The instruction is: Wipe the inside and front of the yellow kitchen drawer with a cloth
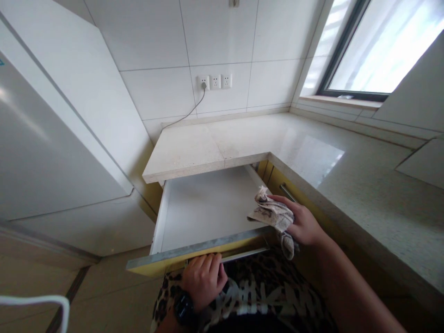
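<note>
A white-lined drawer (208, 203) stands pulled out below the counter, with a yellow front. My left hand (204, 280), with a dark watch at the wrist, is closed around the metal handle (244, 255) on that front. In my right hand (305, 224) is a crumpled, stained cloth (274, 213), held over the drawer's right front corner. Part of the cloth hangs down past the drawer's edge. Whether the cloth touches the drawer wall I cannot tell.
A pale L-shaped countertop (194, 148) runs above the drawer and along the right. Yellow cabinet doors with a metal handle (287, 192) lie beneath it. At left rises a tall white appliance (62, 115). Wall sockets (215, 82) hold a plugged-in cord (187, 114).
</note>
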A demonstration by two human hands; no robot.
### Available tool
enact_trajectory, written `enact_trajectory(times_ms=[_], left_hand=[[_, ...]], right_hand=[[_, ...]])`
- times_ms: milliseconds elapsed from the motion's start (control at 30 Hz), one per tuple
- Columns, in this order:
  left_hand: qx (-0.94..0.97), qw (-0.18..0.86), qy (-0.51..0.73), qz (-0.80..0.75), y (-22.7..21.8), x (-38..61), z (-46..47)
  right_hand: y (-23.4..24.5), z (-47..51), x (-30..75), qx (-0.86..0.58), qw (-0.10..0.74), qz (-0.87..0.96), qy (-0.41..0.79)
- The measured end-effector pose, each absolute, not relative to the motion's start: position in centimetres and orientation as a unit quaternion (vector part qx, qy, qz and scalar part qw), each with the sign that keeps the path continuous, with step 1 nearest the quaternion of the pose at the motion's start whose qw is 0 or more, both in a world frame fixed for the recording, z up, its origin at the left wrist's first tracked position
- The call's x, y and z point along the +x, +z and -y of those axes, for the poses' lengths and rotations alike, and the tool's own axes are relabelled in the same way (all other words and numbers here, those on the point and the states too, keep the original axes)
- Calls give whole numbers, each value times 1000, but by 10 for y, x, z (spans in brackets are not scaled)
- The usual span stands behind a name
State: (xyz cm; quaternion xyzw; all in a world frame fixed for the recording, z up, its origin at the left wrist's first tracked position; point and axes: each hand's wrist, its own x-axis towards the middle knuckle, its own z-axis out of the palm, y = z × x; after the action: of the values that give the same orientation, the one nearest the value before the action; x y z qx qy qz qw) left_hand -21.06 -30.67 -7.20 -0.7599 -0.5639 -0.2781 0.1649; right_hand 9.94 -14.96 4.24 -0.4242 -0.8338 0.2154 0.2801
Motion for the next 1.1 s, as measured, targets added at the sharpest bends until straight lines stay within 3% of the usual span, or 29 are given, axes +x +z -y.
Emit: enact_trajectory(times_ms=[500, 800, 1100], left_hand=[[-763, 173, -272, 560, -69, -211, 306], [-764, 186, -255, 563, -67, -211, 307], [-716, 240, -294, 586, -81, -217, 308]], right_hand=[[61, 157, 63, -481, 168, 851, 125], [77, 186, -26, -417, 104, 889, 160], [72, 200, -94, -368, 102, 909, 170]])
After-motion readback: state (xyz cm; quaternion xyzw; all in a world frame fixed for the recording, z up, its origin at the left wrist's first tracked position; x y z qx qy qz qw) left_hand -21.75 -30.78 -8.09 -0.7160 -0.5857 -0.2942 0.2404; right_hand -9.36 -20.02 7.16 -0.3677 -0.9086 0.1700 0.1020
